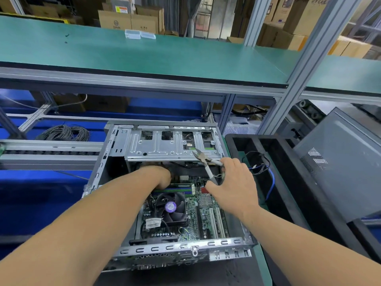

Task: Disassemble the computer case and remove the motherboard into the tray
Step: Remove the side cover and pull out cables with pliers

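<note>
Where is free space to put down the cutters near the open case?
The black tray floor beside the cables is bare, as is the green shelf above, apart from two clear boxes. Inside the computer case, around the motherboard, it is crowded.

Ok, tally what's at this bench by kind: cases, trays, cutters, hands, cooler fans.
Computer case: 1
Black tray: 1
Cutters: 1
Hands: 2 (left hand, right hand)
Cooler fan: 1
Total: 6
</note>
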